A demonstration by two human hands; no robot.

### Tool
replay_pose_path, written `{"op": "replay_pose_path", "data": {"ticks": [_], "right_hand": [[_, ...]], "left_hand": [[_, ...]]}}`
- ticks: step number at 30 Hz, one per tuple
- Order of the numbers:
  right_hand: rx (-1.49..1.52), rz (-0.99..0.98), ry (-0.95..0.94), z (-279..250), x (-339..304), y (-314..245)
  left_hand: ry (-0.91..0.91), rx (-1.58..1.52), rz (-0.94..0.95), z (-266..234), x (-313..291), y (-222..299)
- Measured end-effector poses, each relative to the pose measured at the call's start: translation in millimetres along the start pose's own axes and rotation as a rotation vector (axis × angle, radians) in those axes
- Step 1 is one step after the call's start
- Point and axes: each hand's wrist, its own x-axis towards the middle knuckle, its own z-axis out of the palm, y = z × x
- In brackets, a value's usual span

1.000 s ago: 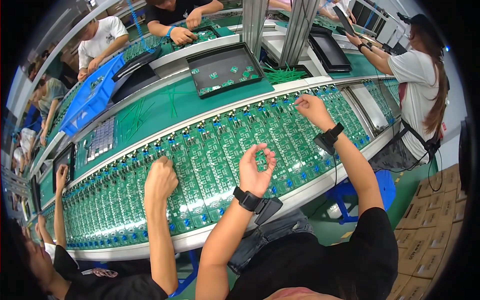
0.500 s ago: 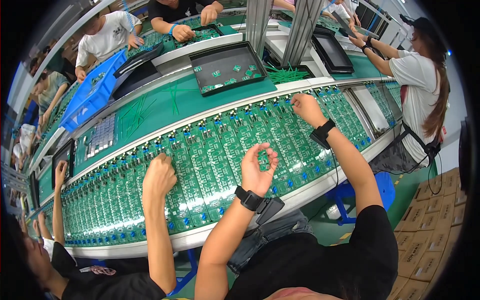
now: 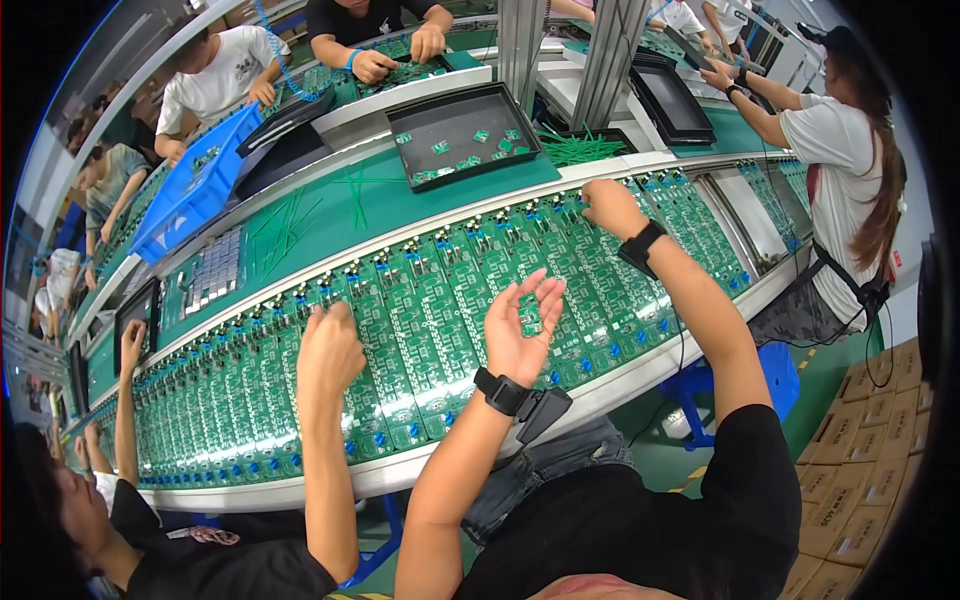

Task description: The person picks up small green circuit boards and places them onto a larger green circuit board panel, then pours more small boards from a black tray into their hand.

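Note:
My left hand (image 3: pixel 518 335) is turned palm up over the row of green circuit boards (image 3: pixel 410 345). Its fingers curl loosely around a small green circuit board (image 3: pixel 531 318). At the far edge of the row, my right hand (image 3: pixel 612 210) has its fingers pinched together beside the upright components. Whatever sits between those fingertips is hidden. Blue and black components line the boards' far ends, and blue round parts line their near ends.
A black tray (image 3: pixel 405 165) of small green boards lies beyond the row, with green sticks (image 3: pixel 585 150) beside it. A blue bin (image 3: pixel 180 215) stands far left. A co-worker's hand (image 3: pixel 332 350) works left of mine. Cartons (image 3: pixel 850 460) are stacked at right.
My left fingers have straightened a little around the small board. My right hand stays at the far edge, its fingertips tucked closer. The co-worker's hand on my left has shifted slightly.

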Motion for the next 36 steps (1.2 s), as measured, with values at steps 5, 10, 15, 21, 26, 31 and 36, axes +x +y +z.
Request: {"op": "replay_pose_path", "data": {"ticks": [5, 10, 15, 21, 26, 31, 36], "right_hand": [[0.288, -0.158, 0.103, -61.8, -32.0, -86.2], [0.414, -0.387, 0.064, -64.4, -67.2, -128.7], [0.570, -0.336, 0.052, -53.5, -83.4, -138.9], [0.848, -0.289, 0.001, -59.2, -81.9, -136.1], [1.414, -0.047, -0.044, -67.1, -66.5, -101.0], [1.240, 0.159, -0.136, -68.6, -50.3, -40.7], [0.879, 0.238, -0.142, -48.1, -47.8, -0.9]], "left_hand": [[-0.087, -0.026, 0.040, 6.9, -2.4, 2.8], [0.081, 0.040, 0.064, 2.9, -1.2, 0.6], [0.097, 0.072, 0.090, -5.3, 4.5, -0.3], [0.003, 0.092, 0.060, -3.3, 4.4, 0.6], [-0.020, 0.038, 0.039, -6.3, 8.2, -0.6], [-0.011, 0.049, 0.047, -7.6, 8.9, -0.6], [-0.006, 0.062, 0.038, -7.0, 7.6, -1.0]]}}
